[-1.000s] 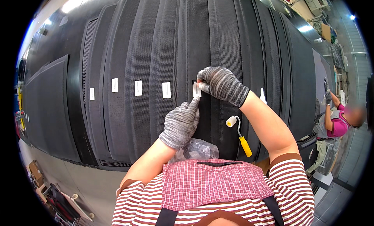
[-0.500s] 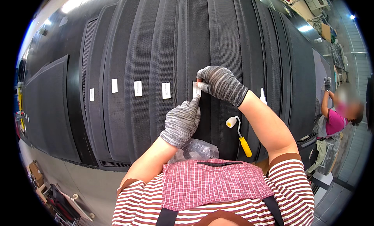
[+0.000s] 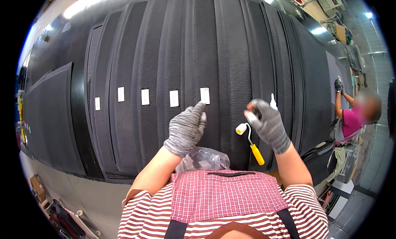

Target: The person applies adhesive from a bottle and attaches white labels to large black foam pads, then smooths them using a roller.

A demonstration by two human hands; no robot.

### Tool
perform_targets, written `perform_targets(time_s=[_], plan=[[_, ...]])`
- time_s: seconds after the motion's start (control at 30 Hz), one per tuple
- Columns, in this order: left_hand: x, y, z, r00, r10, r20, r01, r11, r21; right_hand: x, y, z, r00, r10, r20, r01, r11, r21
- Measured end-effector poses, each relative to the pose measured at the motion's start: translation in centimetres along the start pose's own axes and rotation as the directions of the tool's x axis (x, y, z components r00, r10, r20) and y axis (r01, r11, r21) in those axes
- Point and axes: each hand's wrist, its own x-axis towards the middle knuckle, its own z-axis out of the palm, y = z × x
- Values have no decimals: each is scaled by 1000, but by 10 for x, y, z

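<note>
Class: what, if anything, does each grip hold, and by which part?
The left grip holds nothing visible; it seemingly touches the rightmost white label near its lower edge. Whether the right grip, blurred, holds anything cannot be told.

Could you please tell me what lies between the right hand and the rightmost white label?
Only bare black matting lies between the right hand and the label, in the head view.

Dark mats (image 3: 234, 53) side by side, white labels (image 3: 145, 97) in loose row across them. Left hand (image 3: 184, 131), gloved, index fingertip at lower edge of rightmost label (image 3: 205, 96). Right hand (image 3: 269, 125), gloved, blurred, fingers curled, near yellow-handled roller (image 3: 257, 155) and white bottle (image 3: 273, 102). Clear bag (image 3: 206, 160) by checked apron (image 3: 225, 195). Co-worker (image 3: 351, 122) at right.
</note>
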Motion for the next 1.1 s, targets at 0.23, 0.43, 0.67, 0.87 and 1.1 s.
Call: perform_targets(time_s=[0.23,0.43,0.67,0.87,1.1], plan=[[-36,-9,-5,1000,-18,20,20,991,-134,-113,9,1,943,315,106,-267,908,-323],[-49,-18,13,999,20,-43,-23,996,-88,-128,22,14,986,162,-44,-167,973,-157],[-50,-22,18,992,61,-106,-69,995,-71,-71,-33,36,999,36,-33,-31,990,135],[-49,-19,17,990,66,-128,-78,993,-92,-34,-47,63,988,-133,81,143,980,-135],[-50,-22,17,991,57,-118,-69,992,-103,1,-38,86,991,-42,125,82,940,-332]])
